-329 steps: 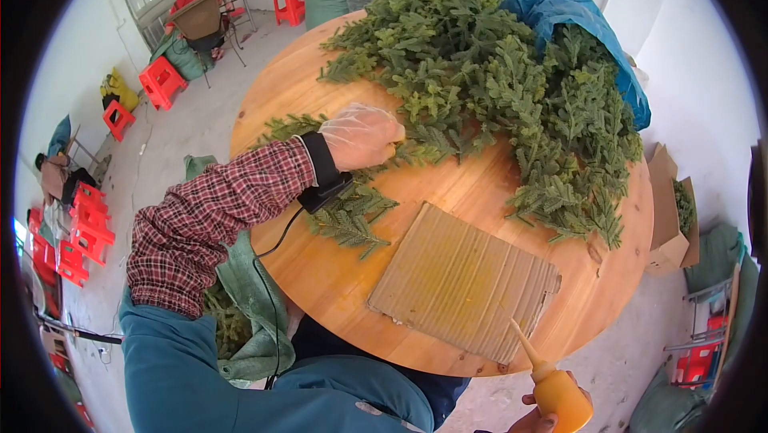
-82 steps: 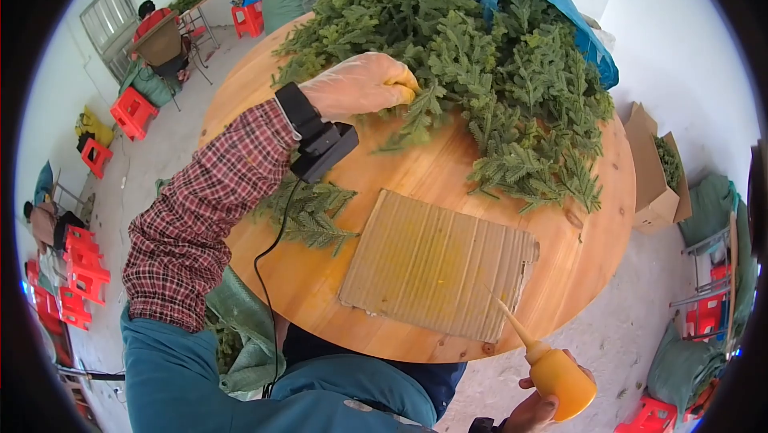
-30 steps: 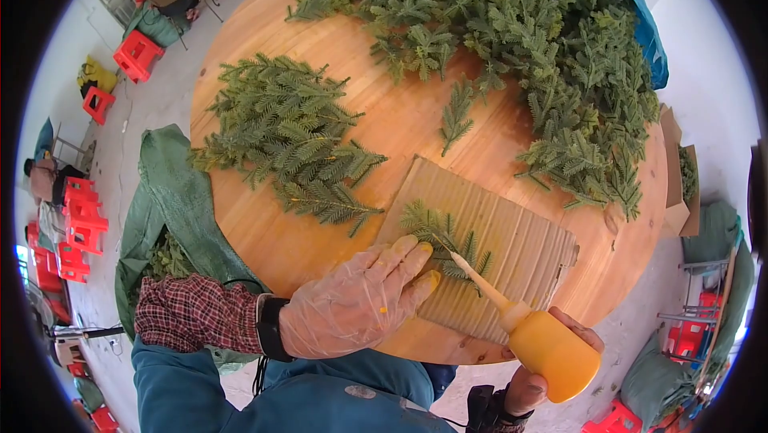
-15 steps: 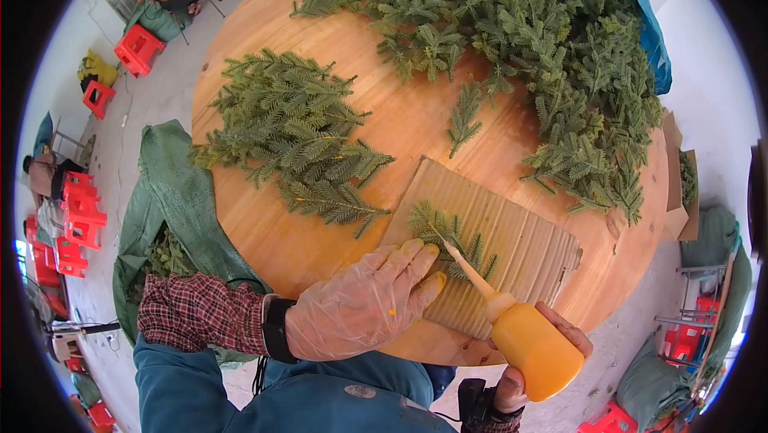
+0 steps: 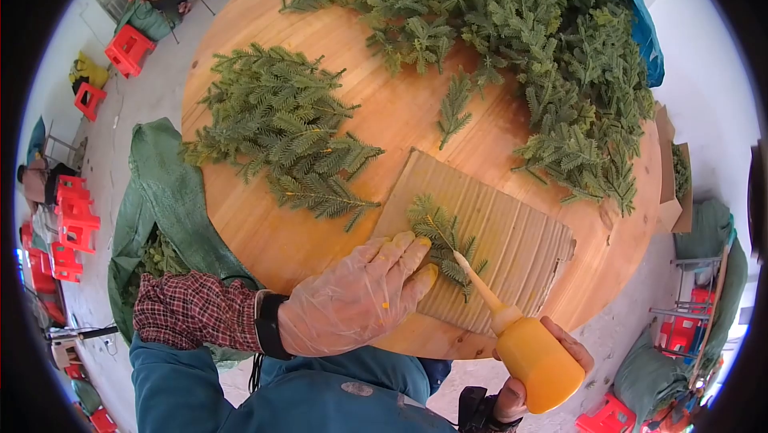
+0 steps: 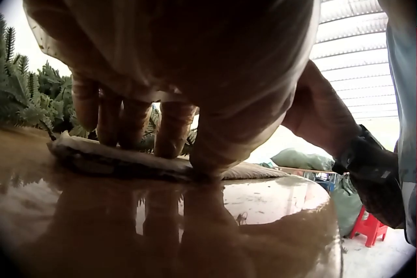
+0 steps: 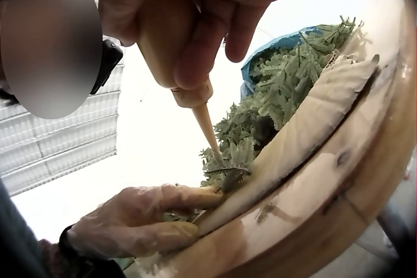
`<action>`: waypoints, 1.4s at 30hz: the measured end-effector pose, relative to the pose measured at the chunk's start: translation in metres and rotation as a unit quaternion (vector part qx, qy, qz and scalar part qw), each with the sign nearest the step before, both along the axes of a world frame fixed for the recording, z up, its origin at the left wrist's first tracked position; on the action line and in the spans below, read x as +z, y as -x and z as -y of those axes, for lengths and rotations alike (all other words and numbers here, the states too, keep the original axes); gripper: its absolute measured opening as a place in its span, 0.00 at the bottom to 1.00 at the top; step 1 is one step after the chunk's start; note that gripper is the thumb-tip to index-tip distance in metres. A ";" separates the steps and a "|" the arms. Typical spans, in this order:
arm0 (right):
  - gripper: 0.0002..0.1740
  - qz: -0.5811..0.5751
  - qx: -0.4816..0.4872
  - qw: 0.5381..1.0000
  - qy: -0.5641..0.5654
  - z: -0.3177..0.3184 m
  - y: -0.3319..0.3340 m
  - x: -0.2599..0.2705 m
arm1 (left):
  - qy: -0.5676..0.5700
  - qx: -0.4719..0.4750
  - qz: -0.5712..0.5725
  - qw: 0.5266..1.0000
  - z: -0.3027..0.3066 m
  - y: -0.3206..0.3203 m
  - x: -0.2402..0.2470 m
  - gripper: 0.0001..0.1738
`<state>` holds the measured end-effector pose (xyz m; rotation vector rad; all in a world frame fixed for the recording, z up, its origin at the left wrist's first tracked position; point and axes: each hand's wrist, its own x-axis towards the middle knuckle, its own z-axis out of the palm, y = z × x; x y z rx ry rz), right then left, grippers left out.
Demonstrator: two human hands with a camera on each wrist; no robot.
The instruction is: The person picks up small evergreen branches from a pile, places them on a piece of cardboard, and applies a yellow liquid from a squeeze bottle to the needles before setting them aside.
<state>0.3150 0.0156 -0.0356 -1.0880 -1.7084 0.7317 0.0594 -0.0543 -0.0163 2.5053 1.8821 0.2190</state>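
Observation:
A small green fir sprig (image 5: 445, 239) lies on a piece of corrugated cardboard (image 5: 520, 245). My left hand (image 5: 348, 301), in a clear plastic glove with yellow-stained fingertips, rests with fairly straight fingers on the cardboard's near left edge, fingertips right at the sprig. The left wrist view has these fingers (image 6: 172, 128) pressing down at the board. My right hand (image 5: 512, 399) grips a squeeze bottle (image 5: 544, 365) of orange-yellow liquid, tilted so that its long tapered nozzle (image 7: 205, 128) points down at the sprig's needles.
A heap of sprigs (image 5: 528, 57) covers the back of the round wooden table (image 5: 264, 241), partly under a blue plastic bag (image 5: 648, 25). A smaller pile (image 5: 280, 129) lies at left, and a single sprig (image 5: 454, 109) behind the cardboard. A green sack (image 5: 164, 185) hangs at the left edge.
My left hand has brought a sprig from the far heap onto the cardboard. My right hand has moved the bottle over it; lately the nozzle tip has shifted slightly toward the sprig's near right end.

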 end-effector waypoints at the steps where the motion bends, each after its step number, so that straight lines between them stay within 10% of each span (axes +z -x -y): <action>1: 0.59 0.003 -0.001 1.000 0.004 0.002 -0.002 0.001 | 0.000 0.000 0.001 1.000 0.000 -0.001 -0.001 0.23; 42: 0.54 -0.110 -0.036 0.993 0.033 0.050 -0.045 -0.003 | -0.007 0.019 -0.013 1.000 -0.001 -0.006 0.010 0.23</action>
